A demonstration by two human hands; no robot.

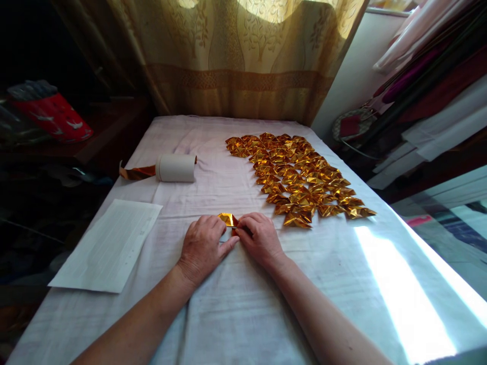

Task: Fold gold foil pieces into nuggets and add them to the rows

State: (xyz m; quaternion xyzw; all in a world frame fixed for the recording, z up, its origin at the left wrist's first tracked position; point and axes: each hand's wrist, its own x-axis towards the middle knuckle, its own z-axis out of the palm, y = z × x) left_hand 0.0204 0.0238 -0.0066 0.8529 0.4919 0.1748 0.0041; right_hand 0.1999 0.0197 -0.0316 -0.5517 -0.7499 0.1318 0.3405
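Gold shiny foil piece point(227, 219), small and bent, lay on the white-clothed worktop point(323, 289), right of and nearer us than the white cylindrical roll point(175, 168). Our right hand point(262, 241) pinched its right end; our left hand point(201, 248) curled against its left, though we couldn't tell whether it gripped. We judged folding was in hand; the next move seemed to call for steady fingertips at the crease. Nearer than the roll, leftward, a white rectangular paper sheet point(108, 246) bore print too faint to read.
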